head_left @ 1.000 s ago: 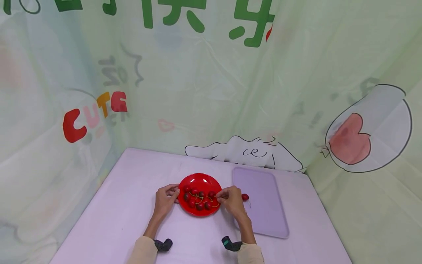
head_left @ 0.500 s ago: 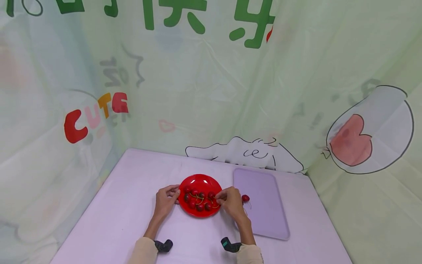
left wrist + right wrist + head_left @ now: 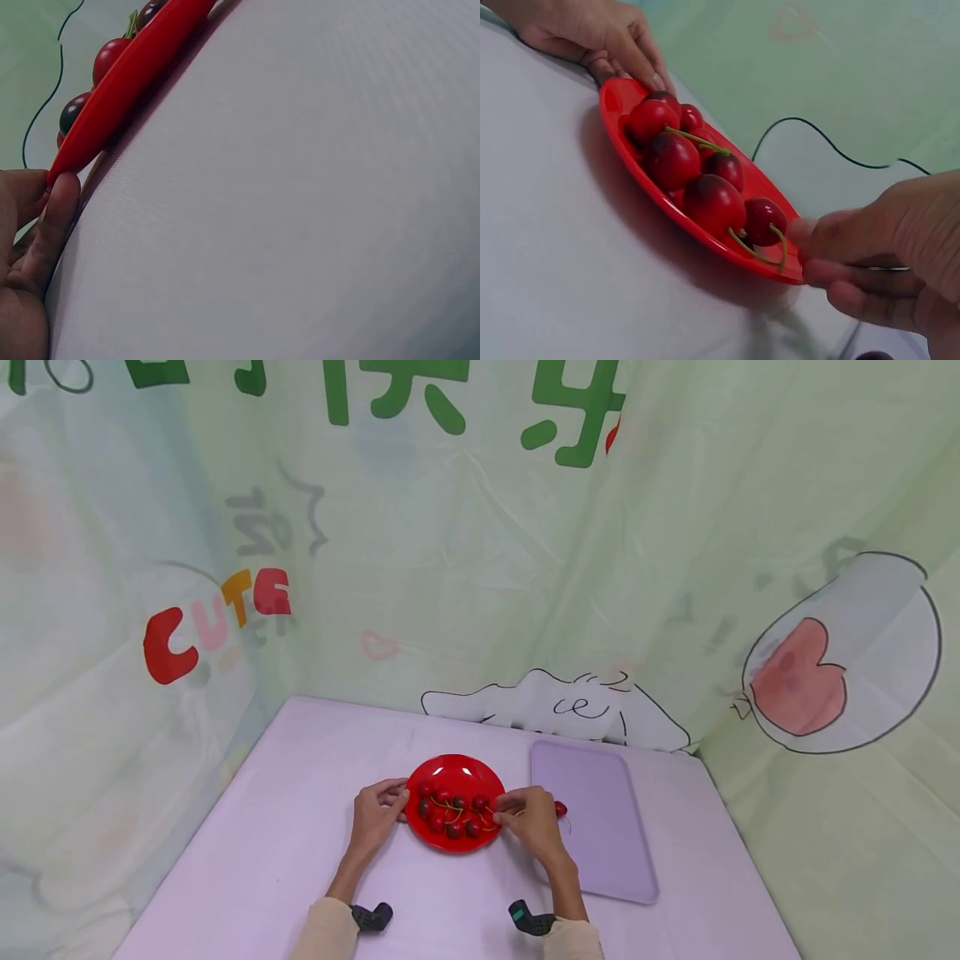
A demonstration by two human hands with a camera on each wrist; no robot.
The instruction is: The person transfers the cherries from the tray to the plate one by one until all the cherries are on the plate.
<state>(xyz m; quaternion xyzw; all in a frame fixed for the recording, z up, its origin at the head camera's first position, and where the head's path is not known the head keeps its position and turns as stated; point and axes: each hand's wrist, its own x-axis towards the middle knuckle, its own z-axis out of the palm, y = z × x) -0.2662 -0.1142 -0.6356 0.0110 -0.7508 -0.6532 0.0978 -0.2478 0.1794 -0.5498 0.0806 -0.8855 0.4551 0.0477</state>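
Observation:
A red plate (image 3: 453,767) with several dark red cherries (image 3: 454,830) stands mid-table. At its left rim, my left hand (image 3: 375,814) pinches the edge between thumb and fingers; the left wrist view shows this grip on the plate (image 3: 127,86) closely. My right hand (image 3: 534,818) is at the right rim, its fingertips slightly apart. In the right wrist view these fingers (image 3: 840,229) are blurred beside a cherry (image 3: 765,221) with a curved green stem, and nothing shows pinched between them. Green stems lie over the fruit.
Right of the plate lies a light purple tray (image 3: 600,827). On its left side is a loose cherry (image 3: 560,809), partly hidden behind my right hand. A pale cloth covers the table (image 3: 322,735); printed curtains (image 3: 487,568) stand behind and at both sides.
My right hand has drawn slightly to the right and its fingertips have parted a little, now covering more of the cherry on the tray. My left hand and the plate have stayed put.

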